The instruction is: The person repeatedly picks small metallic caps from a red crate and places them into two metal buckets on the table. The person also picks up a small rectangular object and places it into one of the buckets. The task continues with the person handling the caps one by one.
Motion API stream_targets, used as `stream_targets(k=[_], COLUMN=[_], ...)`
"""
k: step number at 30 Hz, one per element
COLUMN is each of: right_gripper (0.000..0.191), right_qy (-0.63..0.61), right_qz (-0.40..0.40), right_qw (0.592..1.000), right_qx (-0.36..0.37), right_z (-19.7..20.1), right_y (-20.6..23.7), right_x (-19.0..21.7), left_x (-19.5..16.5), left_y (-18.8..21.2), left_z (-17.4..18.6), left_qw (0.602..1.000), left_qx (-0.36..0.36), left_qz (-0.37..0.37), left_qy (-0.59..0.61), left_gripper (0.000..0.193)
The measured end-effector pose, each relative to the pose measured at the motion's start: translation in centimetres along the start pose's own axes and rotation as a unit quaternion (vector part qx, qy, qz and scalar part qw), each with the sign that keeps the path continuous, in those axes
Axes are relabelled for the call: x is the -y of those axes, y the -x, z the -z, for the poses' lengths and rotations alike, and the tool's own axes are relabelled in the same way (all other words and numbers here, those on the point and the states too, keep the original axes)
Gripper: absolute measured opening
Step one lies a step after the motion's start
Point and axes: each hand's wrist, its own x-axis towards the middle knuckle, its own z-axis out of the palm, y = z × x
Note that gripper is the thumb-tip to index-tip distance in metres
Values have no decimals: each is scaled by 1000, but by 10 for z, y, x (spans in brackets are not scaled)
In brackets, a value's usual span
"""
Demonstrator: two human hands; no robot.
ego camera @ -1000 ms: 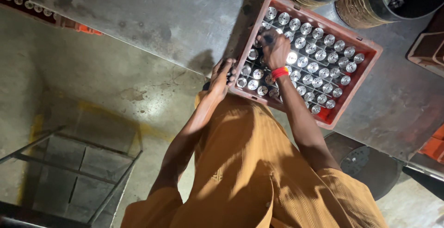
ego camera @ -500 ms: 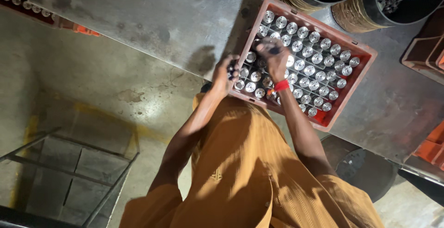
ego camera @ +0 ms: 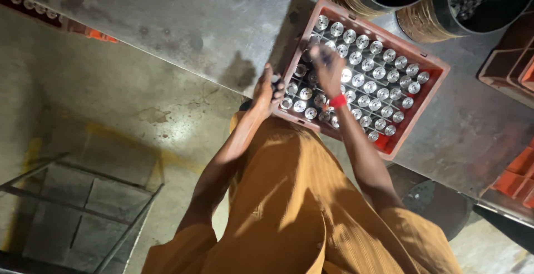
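Blurring: right hand [ego camera: 328, 71] smeared over crate middle, fingers unclear, can't tell what they grip
Hidden: bottles under right hand; left palm
Left hand [ego camera: 267, 91]: fingers curled round a dark object at the crate's near-left edge
Crate [ego camera: 429, 97]: red, on grey table [ego camera: 167, 18], full of silver-capped bottles [ego camera: 384, 73]
Wrist: red band [ego camera: 337, 101]
Cut off: two drums [ego camera: 423, 23], top right

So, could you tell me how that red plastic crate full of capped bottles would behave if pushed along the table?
The red plastic crate is probably heavy, being nearly full of capped bottles. It would likely slide stiffly across the grey table, dividers keeping bottles upright.
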Motion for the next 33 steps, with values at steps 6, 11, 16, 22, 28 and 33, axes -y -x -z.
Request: stream_targets(k=[6, 11, 16, 22, 28, 33], right_gripper=[20, 18, 15, 12, 22, 26], right_qy=[-59, -72, -47, 224, 107, -108], right_qz=[46, 81, 51, 219, 173, -98], right_qw=[987, 993, 990, 942, 970, 985], right_qx=[139, 37, -122, -122, -132, 88], right_z=[-21, -15, 9, 4, 10, -6], right_y=[54, 20, -46, -75, -61, 55], right_x=[10, -1, -3, 16, 9, 0], left_x=[16, 4, -14, -17, -19, 10], left_y=[-11, -3, 8, 18, 30, 13], left_z=[-24, -22, -6, 9, 7, -2], left_qw=[983, 995, 990, 991, 987, 926], left_qx=[-68, -40, -13, 7, 32, 53], left_qz=[22, -59, -124, -117, -120, -268], left_qy=[-169, -75, -72, -66, -103, -261], left_gripper=[58, 38, 37, 33, 34, 32])
